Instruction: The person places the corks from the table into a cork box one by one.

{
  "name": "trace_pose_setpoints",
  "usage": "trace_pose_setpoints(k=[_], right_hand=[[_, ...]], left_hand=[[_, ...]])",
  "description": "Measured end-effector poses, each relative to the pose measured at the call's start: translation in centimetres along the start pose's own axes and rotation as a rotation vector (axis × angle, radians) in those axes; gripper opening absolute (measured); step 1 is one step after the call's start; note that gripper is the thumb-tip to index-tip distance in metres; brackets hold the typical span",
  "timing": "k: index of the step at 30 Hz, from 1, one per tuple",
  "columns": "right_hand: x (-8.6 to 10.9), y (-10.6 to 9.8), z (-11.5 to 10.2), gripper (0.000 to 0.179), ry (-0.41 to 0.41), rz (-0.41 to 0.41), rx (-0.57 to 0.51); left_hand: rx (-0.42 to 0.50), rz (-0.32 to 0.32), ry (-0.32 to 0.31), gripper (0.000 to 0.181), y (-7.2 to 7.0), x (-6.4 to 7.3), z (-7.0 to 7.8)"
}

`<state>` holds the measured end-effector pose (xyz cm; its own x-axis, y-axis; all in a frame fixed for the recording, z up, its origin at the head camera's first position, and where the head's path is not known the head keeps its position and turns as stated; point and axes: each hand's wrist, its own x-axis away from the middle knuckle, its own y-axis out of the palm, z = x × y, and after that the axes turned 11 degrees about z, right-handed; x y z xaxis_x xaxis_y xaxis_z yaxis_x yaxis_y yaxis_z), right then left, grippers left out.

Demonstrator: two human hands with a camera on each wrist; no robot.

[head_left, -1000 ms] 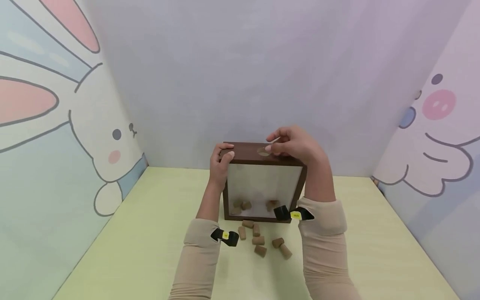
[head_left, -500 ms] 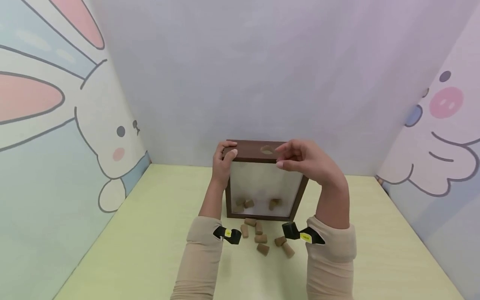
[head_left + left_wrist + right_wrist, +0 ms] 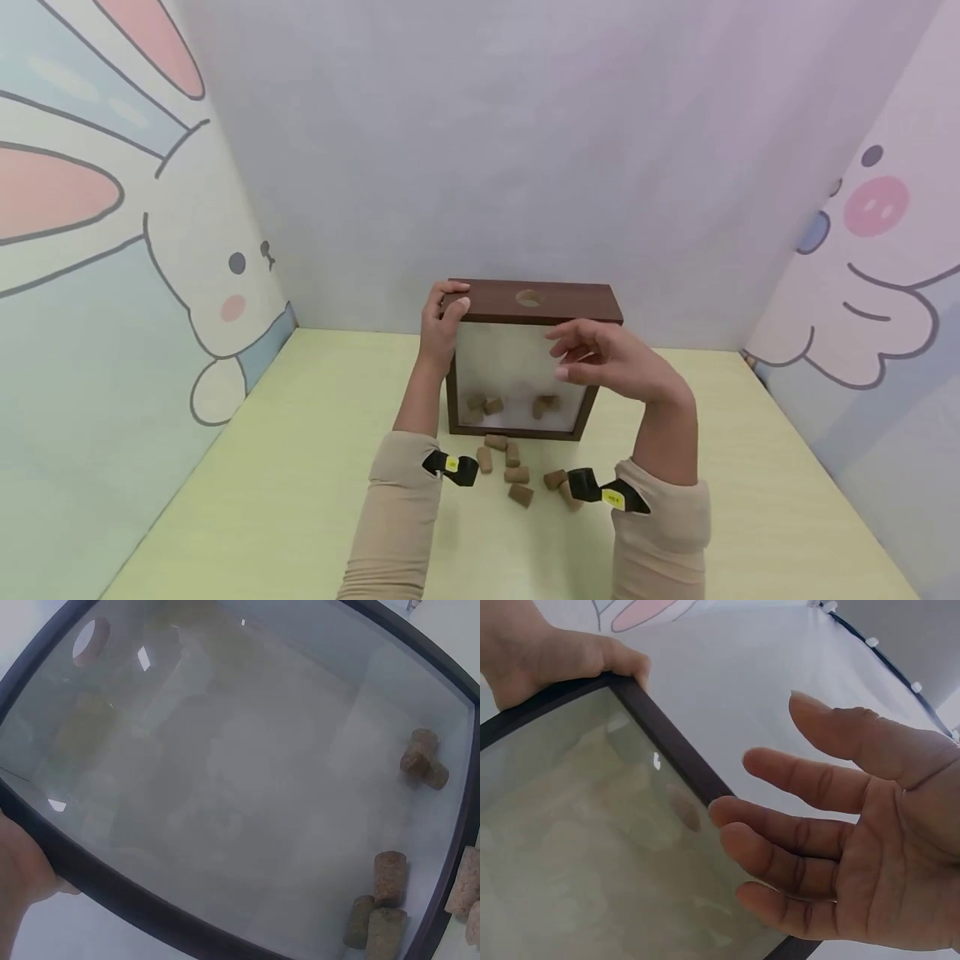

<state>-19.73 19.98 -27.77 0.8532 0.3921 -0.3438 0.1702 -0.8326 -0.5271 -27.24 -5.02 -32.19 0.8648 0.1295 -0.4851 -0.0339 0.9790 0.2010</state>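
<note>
A dark brown wooden shadow box (image 3: 570, 302) with a clear front stands upright against the back wall. Its top has a round hole (image 3: 529, 297). My left hand (image 3: 442, 327) grips the top left corner, thumb in front and fingers over the top. Several corks (image 3: 390, 877) lie at the bottom behind the pane. In front of the pane's right side hovers my right hand (image 3: 617, 358), its fingers loosely bent; in the right wrist view the palm and fingers hold nothing. Loose corks (image 3: 517, 475) lie on the table before the box.
The pale yellow-green table (image 3: 337, 392) extends to both sides of the box. A grey-white back wall (image 3: 480, 150) rises right behind it, and side panels carry a cartoon rabbit (image 3: 217, 250) and a pig (image 3: 877, 208).
My right hand has come away from the hole in the top and dropped down and toward me, its fingers loosening. The left hand keeps its grip on the shadow box's corner.
</note>
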Motion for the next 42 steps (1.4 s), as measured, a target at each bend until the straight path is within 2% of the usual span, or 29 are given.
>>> trace_pose_setpoints(k=[5, 15, 23, 30, 38, 42], right_hand=[[0.8, 1.0, 2.1, 0.044, -0.026, -0.066, -0.028], [1.2, 2.8, 5.5, 0.045, 0.030, -0.127, -0.134], [1.5, 4.2, 7.5, 0.044, 0.071, -0.145, -0.169], [1.8, 5.5, 9.5, 0.047, 0.145, -0.113, -0.175], [2.1, 7.8, 11.8, 0.043, 0.214, -0.111, -0.251], [2.3, 8.6, 12.7, 0.043, 0.252, -0.117, -0.256]], left_hand=[[-0.026, 0.001, -0.016, 0.031, -0.3, -0.3, 0.2], [-0.031, -0.001, 0.030, 0.031, -0.8, -0.8, 0.4], [-0.028, 0.007, 0.029, 0.030, -1.2, -0.7, 0.4], [-0.014, 0.002, 0.035, 0.031, -1.2, -0.7, 0.4], [-0.016, 0.012, 0.035, 0.031, -1.2, -0.4, 0.8], [-0.020, 0.010, 0.046, 0.031, -1.2, -0.4, 0.8]])
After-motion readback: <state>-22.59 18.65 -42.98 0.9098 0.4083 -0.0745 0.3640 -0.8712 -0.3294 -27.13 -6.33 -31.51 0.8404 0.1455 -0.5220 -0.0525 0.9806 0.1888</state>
